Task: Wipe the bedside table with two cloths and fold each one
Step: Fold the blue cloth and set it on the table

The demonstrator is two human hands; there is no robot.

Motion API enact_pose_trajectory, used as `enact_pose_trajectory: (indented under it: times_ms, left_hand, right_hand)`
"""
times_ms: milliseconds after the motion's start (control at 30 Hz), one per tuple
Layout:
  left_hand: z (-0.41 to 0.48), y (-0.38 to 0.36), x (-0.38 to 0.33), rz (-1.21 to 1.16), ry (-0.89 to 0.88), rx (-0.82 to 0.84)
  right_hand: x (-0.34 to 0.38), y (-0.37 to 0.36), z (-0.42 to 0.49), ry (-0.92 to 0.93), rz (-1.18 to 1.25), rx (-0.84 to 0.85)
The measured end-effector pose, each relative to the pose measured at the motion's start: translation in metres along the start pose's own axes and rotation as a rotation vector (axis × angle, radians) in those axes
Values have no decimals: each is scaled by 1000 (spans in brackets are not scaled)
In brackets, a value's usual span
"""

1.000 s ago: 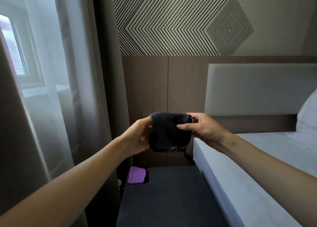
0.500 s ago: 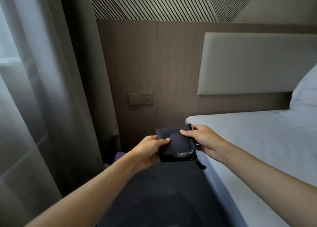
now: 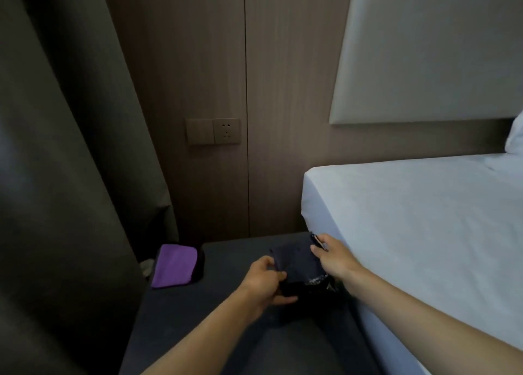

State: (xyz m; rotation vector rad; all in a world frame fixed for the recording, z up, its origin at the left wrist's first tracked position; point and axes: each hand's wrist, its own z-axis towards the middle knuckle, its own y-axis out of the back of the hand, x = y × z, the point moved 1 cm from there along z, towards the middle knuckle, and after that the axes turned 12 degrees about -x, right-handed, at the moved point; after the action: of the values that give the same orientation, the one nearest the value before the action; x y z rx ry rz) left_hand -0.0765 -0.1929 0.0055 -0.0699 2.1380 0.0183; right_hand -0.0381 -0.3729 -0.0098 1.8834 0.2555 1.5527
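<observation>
Two hands hold one folded dark cloth [image 3: 297, 261] low over the far right part of the counter [image 3: 226, 312]. Left hand [image 3: 261, 282] has its grip closed on the cloth's near left edge, thumb on top and fingers curled beneath. Right hand [image 3: 335, 258] pinches the cloth's far right corner, its grip closed there, just beside the mattress edge. Whether the cloth touches the counter or hangs just above it cannot be told; its near edge shows a pale speckled trim. Left of the dark cloth, well apart from it, a folded purple cloth [image 3: 175, 265] lies flat at the counter's far left corner. Right of the dark cloth runs the white-sheeted bed [image 3: 424, 219]. Beyond the cloth, a wall socket [image 3: 226, 130] sits on the wood panel, and a dark curtain [image 3: 70, 148] hangs beside the purple cloth.
</observation>
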Motion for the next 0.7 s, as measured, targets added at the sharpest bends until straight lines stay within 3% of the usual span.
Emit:
enact_pose_trajectory:
  times_ms: [167, 300, 533, 600, 700]
  left_hand:
    - [55, -11, 18, 157, -81, -113]
    - [94, -19, 18, 361, -282, -221]
    - [127, -30, 11, 374, -340, -257]
    - [129, -29, 8, 474, -423, -298]
    - [126, -27, 7, 727, -688, -416]
  right_hand:
    - [-19, -24, 35, -40, -24, -99]
    - [-32, -37, 57, -84, -31, -185]
    - [-34, -51, 87, -51, -148, -247]
    - [-31, -53, 94, -43, -186, -247]
    - [-28, -58, 90, 13, -285, -290]
